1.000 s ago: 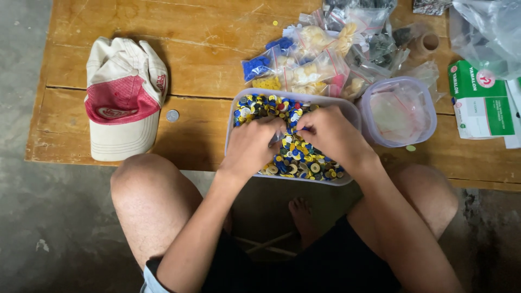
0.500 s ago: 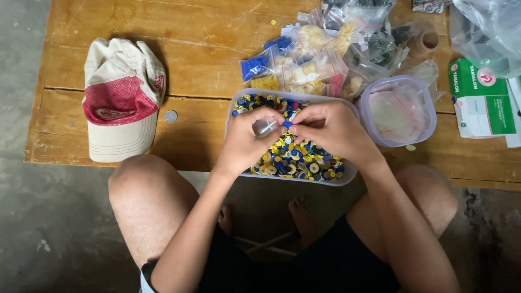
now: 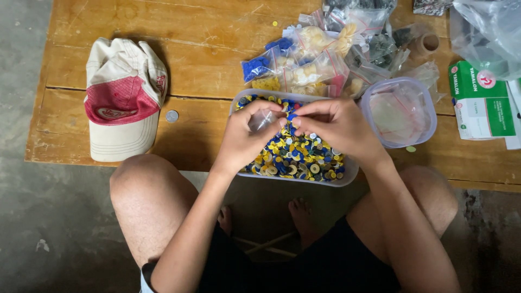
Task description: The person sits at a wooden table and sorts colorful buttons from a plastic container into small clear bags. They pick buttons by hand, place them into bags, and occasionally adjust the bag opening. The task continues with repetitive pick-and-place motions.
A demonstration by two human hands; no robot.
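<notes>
Both hands over the clear plastic tub (image 3: 353, 172) of blue and yellow discs (image 3: 296, 157) at the table's (image 3: 206, 49) near edge. Left hand (image 3: 244, 142): grip pinched shut on a small clear zip bag (image 3: 264, 118). Right hand (image 3: 339, 129): fingertips closed at the bag's mouth; can't tell what they hold. Beyond: filled zip bags (image 3: 320, 59), round tub (image 3: 401, 111) right, cap (image 3: 122, 97) and coin (image 3: 172, 116) left, green box (image 3: 480, 100) far right.
</notes>
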